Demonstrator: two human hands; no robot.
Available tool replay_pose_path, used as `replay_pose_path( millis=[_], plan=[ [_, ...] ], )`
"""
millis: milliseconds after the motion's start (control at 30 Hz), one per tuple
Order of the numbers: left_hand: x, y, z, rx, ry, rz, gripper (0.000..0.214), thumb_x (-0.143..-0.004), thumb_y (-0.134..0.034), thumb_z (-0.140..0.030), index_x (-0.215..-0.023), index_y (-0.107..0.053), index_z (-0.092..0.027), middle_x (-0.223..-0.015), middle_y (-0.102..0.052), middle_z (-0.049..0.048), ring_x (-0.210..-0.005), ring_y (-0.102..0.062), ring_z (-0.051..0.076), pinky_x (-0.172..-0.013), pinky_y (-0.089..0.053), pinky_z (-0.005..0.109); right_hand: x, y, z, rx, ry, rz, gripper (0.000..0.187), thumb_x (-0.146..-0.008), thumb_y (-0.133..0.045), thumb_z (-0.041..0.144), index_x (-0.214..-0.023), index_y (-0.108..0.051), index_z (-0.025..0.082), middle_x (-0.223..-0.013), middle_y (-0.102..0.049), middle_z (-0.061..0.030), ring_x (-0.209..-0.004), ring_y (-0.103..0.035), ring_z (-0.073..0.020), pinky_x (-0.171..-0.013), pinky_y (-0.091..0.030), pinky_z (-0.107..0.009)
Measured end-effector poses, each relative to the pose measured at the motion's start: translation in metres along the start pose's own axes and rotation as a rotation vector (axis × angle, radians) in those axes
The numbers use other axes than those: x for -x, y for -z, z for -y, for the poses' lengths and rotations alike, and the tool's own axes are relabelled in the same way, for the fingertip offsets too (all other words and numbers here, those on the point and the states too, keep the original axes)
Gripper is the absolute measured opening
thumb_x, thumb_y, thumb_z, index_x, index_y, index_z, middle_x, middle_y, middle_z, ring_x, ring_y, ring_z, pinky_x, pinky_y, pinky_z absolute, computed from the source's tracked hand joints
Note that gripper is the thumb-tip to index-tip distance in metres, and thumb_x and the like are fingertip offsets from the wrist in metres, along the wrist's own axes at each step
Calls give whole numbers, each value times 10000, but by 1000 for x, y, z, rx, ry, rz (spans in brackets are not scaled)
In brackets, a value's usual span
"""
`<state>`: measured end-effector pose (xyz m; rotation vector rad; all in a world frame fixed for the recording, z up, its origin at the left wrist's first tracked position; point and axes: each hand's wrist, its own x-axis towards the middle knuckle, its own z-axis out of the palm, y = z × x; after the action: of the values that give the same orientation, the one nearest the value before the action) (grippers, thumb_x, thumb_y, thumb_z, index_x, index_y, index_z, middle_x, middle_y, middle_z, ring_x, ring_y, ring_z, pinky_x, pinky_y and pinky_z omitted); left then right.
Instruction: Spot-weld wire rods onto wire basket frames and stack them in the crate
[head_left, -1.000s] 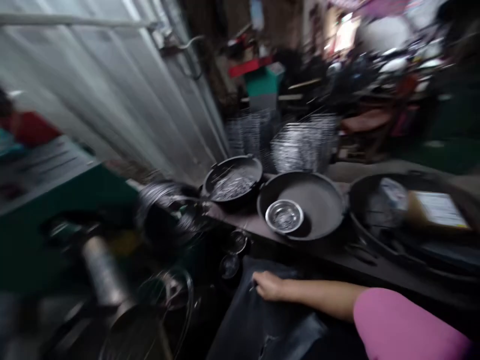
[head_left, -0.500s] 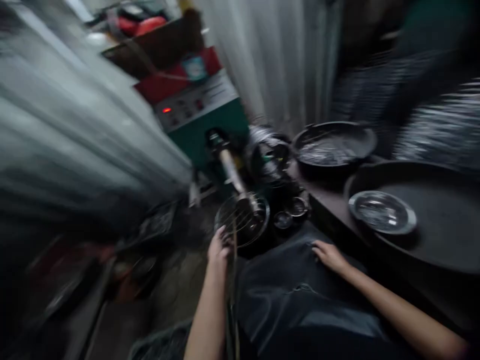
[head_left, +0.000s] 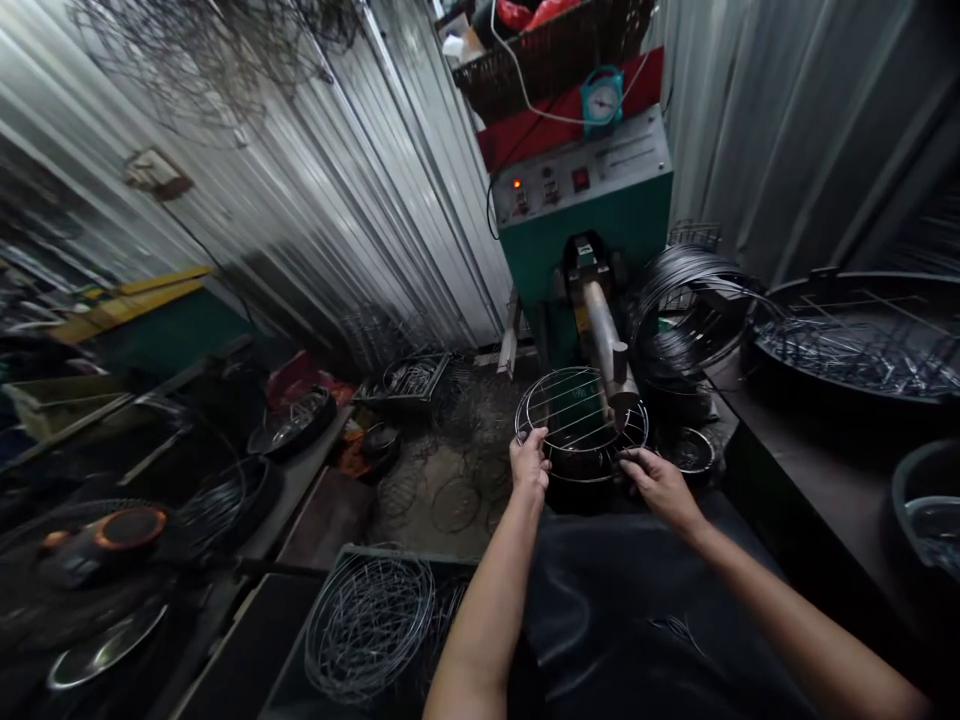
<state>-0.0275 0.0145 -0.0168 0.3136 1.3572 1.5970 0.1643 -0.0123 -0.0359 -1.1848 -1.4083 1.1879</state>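
Observation:
A round wire rack (head_left: 566, 425) with parallel bars lies level under the metal electrode arm (head_left: 602, 325) of a green machine (head_left: 585, 225). My left hand (head_left: 529, 465) is closed on the rack's near left rim. At the rack's near right edge my right hand (head_left: 654, 482) pinches thumb and forefinger together. What is between those fingertips is too small to make out. Several short wires (head_left: 679, 630) lie on the dark apron (head_left: 600, 590) across my lap.
A wire coil (head_left: 686, 310) stands right of the machine. Beyond it, a wide black pan (head_left: 862, 350) holds loose wire pieces. At lower left a crate (head_left: 349, 560) contains wire rings. Corrugated metal walls (head_left: 420, 200) rise behind. A small dial clock (head_left: 602, 100) hangs on the machine.
The view has swung left and steadied. My right hand has moved from the apron to the rack's right edge. My left hand keeps hold of the rack.

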Motion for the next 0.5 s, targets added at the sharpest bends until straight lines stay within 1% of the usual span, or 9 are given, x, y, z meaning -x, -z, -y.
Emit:
replay_pose_path(
  millis=[100,200,367,433,500],
  plan=[
    [-1,-4,-2,-3,-24,6,551,-461,-766,-308,-853,-391,-212,-562,-333,-112,-378,-250,11,-350,-147,152,-3,2,3,17,-10,-21,345,-748,-563,500,-882,-599,184,-714,-654,-41,-576,-611,-172,-450,-461,-254],
    [0,-9,-3,6,-27,17,589,-457,-763,-310,-900,-386,-218,-579,-335,-109,-389,-258,13,-354,-148,150,-5,5,9,-8,-31,-36,354,-740,-571,514,-866,-595,184,-759,-659,-50,-609,-628,-178,-444,-467,-246],
    [1,-10,-2,16,0,15,584,-447,-760,-311,-885,-386,-215,-590,-343,-109,-388,-244,7,-357,-161,153,-4,7,13,-163,-77,-45,418,-700,-619,543,-869,-564,164,-823,-654,-77,-676,-640,-188,-481,-480,-245],
    [0,-8,0,14,14,19,567,-441,-762,-318,-853,-385,-213,-582,-334,-110,-386,-240,7,-358,-158,156,-1,8,14,-218,-63,-92,407,-722,-610,533,-880,-549,163,-856,-650,-85,-706,-640,-186,-513,-485,-247],
    [-2,-7,3,12,27,17,554,-435,-766,-327,-822,-388,-208,-574,-325,-111,-386,-236,7,-360,-168,160,3,9,14,-218,-14,-148,376,-764,-576,522,-902,-536,175,-897,-647,-84,-725,-637,-179,-548,-490,-255]
  ],
)
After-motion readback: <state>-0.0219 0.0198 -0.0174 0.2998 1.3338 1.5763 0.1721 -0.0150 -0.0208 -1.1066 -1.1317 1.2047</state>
